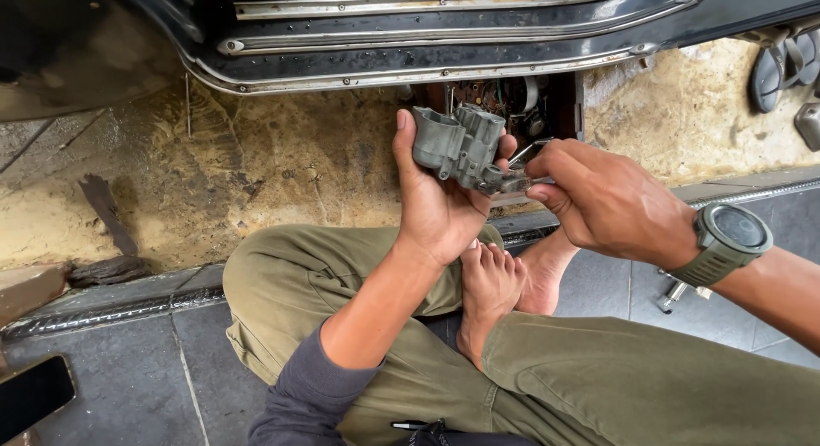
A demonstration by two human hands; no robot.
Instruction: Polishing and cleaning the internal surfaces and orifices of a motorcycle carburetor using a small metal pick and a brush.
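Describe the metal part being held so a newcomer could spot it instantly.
Below the dark vehicle's chrome-trimmed sill, above the person's crossed legs, the left hand cradles a grey cast-metal carburettor body. The right hand pinches at its lower end. It alone is pale, blocky, many-ported metal.

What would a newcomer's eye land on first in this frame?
Centre frame, the left hand holds up a grey cast-metal engine part, while the right hand, with a green wristwatch, pinches a small tool at the part's lower edge. Behind runs a dark vehicle's chrome-trimmed sill; below are crossed legs in olive trousers.
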